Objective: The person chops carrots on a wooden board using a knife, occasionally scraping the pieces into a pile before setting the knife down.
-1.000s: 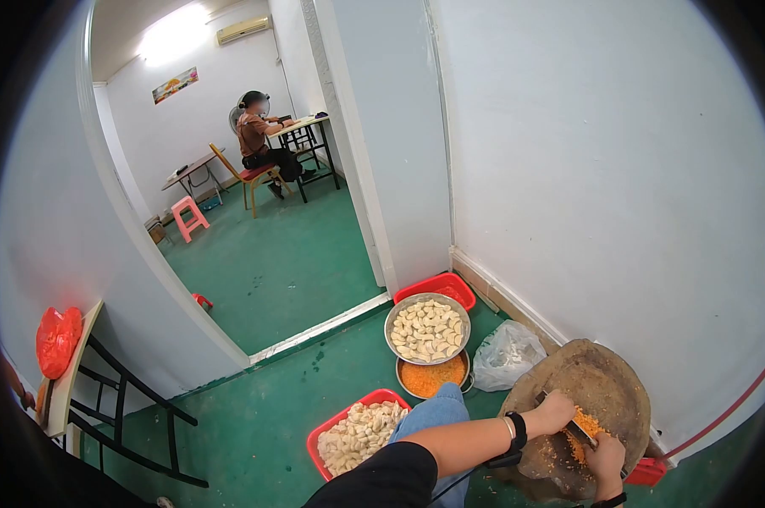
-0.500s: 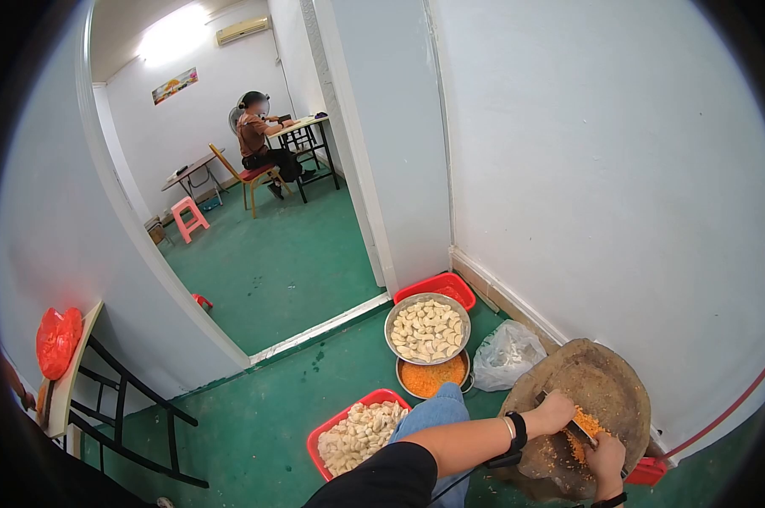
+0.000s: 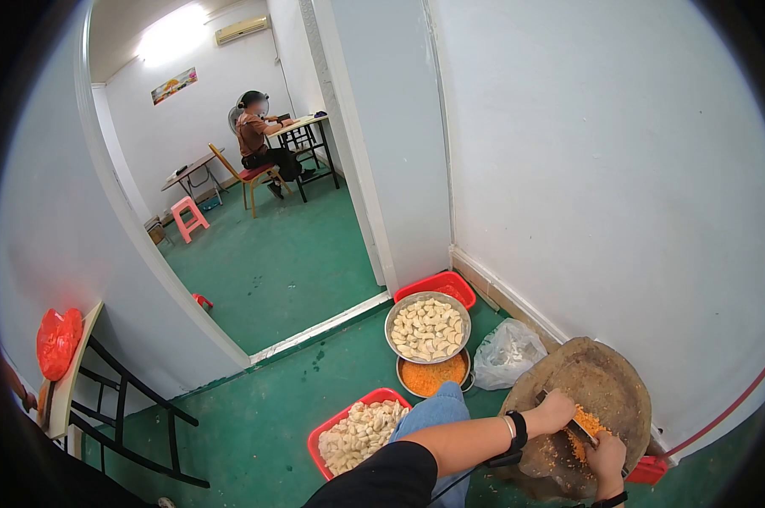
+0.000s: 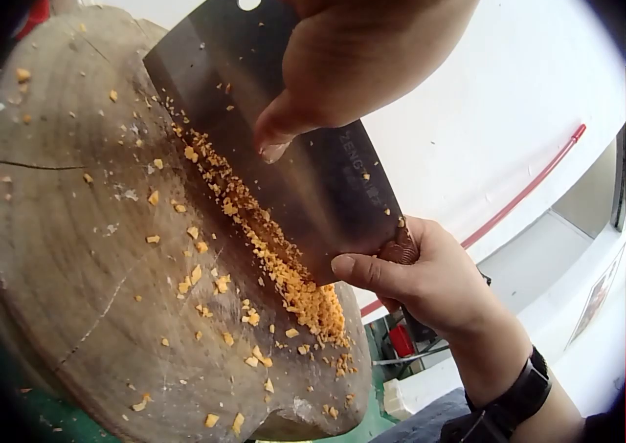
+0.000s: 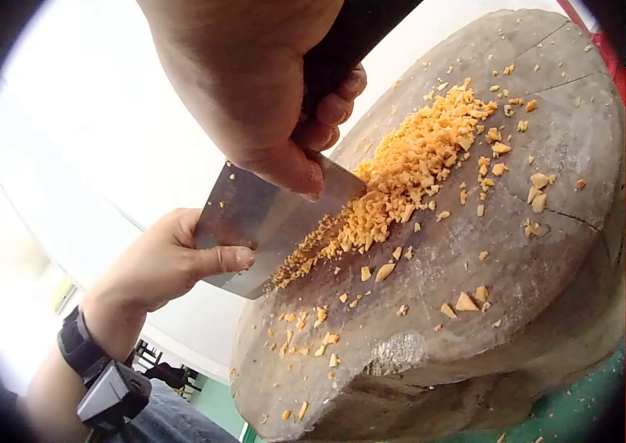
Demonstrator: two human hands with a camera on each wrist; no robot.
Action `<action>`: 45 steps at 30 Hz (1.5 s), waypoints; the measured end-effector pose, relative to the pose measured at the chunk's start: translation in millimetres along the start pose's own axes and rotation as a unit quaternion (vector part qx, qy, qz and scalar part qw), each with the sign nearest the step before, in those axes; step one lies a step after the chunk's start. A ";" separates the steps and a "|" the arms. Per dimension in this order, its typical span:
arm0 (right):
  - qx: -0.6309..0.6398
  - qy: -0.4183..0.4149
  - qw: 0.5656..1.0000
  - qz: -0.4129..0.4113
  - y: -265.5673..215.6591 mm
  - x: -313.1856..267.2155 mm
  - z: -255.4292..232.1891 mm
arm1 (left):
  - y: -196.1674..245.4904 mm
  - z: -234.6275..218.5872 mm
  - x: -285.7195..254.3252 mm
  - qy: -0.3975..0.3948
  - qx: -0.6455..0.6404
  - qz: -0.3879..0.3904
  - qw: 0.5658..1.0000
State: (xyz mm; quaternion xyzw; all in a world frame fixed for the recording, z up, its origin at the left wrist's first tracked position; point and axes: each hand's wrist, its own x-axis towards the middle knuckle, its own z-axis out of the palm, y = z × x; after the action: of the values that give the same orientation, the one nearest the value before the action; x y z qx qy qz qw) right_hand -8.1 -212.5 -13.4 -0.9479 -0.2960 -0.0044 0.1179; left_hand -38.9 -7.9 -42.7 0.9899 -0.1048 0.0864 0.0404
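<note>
My left hand pinches the far end of a wide cleaver blade, its thumb flat on the face below the round hole. Curled round the black handle is my right hand, thumb against the blade. The blade leans over the round wooden chopping block, with its edge down at the wood. Finely chopped orange bits, carrot by their look, lie heaped along the blade. Looser crumbs are scattered over the block, and a few stick to the steel.
A clear plastic bag lies beside the block. Left of it, a metal pan of pale crescent pieces overlaps a bowl of orange bits. Near my knee stands a red basket of pale pieces. A person sits beyond the doorway.
</note>
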 end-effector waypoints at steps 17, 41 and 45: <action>0.000 -0.004 1.000 0.004 0.0 -0.3 0.0 | -1.9 9.8 2.2 0.020 -0.006 0.003 1.000; 0.004 -0.002 1.000 0.004 -1.0 -1.2 -0.9 | -1.0 8.6 -0.3 0.015 -0.014 -0.005 1.000; 0.002 0.002 1.000 0.004 -4.6 -2.5 -5.4 | -1.5 10.6 0.1 0.016 -0.020 -0.003 1.000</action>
State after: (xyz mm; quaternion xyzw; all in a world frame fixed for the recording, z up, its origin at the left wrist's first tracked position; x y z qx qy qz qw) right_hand -12.4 -211.4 -7.4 -0.9489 -0.2918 -0.0048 0.1205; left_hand -36.7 -7.6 -53.2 0.9877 -0.1030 0.1001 0.0620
